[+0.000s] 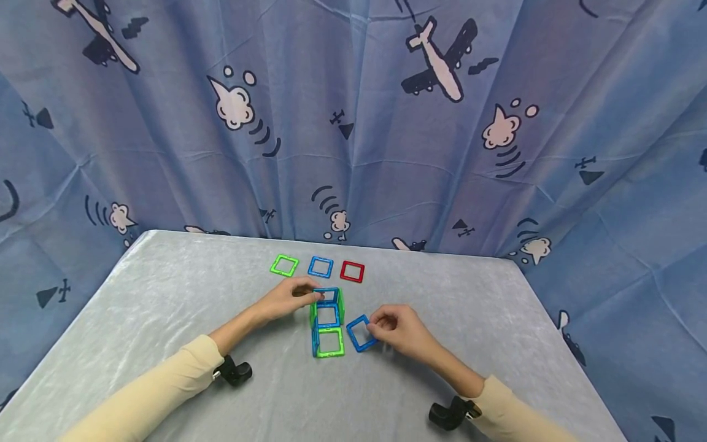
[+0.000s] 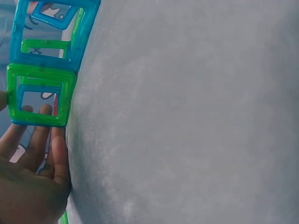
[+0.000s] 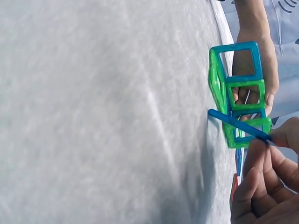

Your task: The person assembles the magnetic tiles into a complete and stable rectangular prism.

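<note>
Pinching grip: a loose blue square frame [image 1: 352,339] is pinched at one edge by the right hand [image 1: 403,331], just to the right of the joined structure.
Left grip: the far left of the joined structure [image 1: 328,326], built of blue and green frames, is held between thumb and fingers by the left hand [image 1: 287,298].
Far row: a green frame [image 1: 282,274], a second blue frame [image 1: 319,275] and a red frame [image 1: 351,280] are laid apart on the worktop [image 1: 287,399].
Obstruction: in the right wrist view, the joined structure is partly crossed by the pinched frame.
Backdrop: the worktop is backed by a plane-printed curtain [image 1: 375,202].
</note>
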The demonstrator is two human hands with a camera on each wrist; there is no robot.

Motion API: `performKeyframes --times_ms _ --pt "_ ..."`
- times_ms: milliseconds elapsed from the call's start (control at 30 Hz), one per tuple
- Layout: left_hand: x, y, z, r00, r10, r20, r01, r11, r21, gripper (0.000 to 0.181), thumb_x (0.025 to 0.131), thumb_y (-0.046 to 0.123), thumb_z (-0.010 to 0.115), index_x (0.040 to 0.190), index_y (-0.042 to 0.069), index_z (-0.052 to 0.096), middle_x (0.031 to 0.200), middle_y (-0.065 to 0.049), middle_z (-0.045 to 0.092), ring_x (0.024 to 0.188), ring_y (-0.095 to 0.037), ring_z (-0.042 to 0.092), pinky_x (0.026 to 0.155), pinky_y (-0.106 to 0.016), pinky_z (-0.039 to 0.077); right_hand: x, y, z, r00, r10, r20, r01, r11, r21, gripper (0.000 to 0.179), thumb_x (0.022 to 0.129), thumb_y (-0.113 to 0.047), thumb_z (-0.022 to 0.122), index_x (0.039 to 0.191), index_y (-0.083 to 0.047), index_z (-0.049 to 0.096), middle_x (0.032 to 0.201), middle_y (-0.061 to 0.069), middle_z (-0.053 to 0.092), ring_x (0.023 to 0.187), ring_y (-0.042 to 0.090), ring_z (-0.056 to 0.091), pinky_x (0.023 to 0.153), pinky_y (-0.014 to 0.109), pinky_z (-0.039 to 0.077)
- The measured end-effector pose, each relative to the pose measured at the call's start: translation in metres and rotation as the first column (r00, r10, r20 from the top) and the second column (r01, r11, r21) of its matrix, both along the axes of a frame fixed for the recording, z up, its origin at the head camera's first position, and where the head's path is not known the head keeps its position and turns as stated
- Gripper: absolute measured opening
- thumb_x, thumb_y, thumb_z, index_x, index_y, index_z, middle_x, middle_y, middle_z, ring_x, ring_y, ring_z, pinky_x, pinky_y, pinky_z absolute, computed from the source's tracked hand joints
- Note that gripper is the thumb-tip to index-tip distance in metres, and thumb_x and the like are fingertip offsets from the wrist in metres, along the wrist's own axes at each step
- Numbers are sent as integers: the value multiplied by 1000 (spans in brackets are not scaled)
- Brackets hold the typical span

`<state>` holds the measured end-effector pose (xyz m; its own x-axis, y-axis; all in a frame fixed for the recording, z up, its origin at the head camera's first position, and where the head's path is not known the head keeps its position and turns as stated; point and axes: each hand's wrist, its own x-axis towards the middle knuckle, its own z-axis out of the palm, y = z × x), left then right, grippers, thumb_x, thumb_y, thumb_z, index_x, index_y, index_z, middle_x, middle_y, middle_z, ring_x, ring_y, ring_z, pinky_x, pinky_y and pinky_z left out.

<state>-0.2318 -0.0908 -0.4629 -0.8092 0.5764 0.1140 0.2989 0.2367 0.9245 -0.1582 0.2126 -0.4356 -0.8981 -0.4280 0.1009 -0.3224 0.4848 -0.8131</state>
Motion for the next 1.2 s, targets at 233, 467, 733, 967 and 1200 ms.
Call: performKeyframes --times_ms 233,467,733,967,1200 --pt "0 0 1 1000 2 5 -2 1000 4 29 104 17 62 122 -5 67 108 -9 71 100 -23 66 89 -38 51 2 -9 2 999 -39 32 38 999 20 6 92 -8 76 90 -3 73 76 -2 63 66 14 57 57 24 49" --pt "-1 1 1 1000 0 2 0 1000 -4 29 104 17 62 121 -5 68 107 -8 71 99 -23 67 89 -36 51 3 -19 7 997 -73 38 71 996 63 5 91 -5 74 87 -4 72 72 -2 63 62 14 58 55 24 49" --pt "-1 0 0 1000 -8 5 8 1000 18 29 104 16 62 122 -7 66 109 -11 72 103 -28 67 91 -37 52 2 -28 14 995 -95 38 91 991 99 9 90 -4 74 81 -5 72 68 -2 63 58 12 56 51 24 46" --pt "-1 1 -1 1000 9 5 -9 1000 0 29 104 18 63 121 -5 68 107 -6 72 101 -22 67 91 -38 52 1 -35 16 994 -93 63 87 991 102 9 90 -6 76 81 -5 73 68 -2 65 57 11 56 49 23 44" --pt "-2 1 -1 1000 13 22 -13 1000 -6 29 103 20 63 121 -3 69 106 -4 71 100 -19 67 92 -40 51 1 -39 14 989 -77 129 73 997 36 9 92 -7 75 87 0 75 74 7 70 61 19 66 53 25 52"
